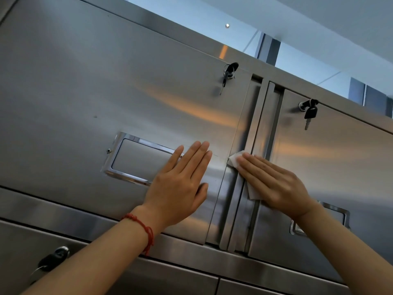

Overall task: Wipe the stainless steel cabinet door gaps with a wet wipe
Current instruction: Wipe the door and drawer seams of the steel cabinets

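Observation:
Two stainless steel cabinet doors fill the view, the left door [106,86] and the right door [340,158], with a vertical gap [258,116] and a steel strip between them. My right hand [274,184] lies flat with straight fingers and presses a white wet wipe [234,159] over the gap at mid height. Most of the wipe is hidden under the hand; a corner also shows below the palm. My left hand [180,186] rests flat on the left door beside its recessed handle [136,158], fingers straight. A red string bracelet [142,228] is on that wrist.
Keys hang in the left door's lock [228,74] and the right door's lock [309,109]. A recessed handle [338,216] on the right door is partly covered by my right wrist. Below a horizontal rail [212,254] are lower doors, one with a keyed lock [55,257]. Windows show above the cabinet.

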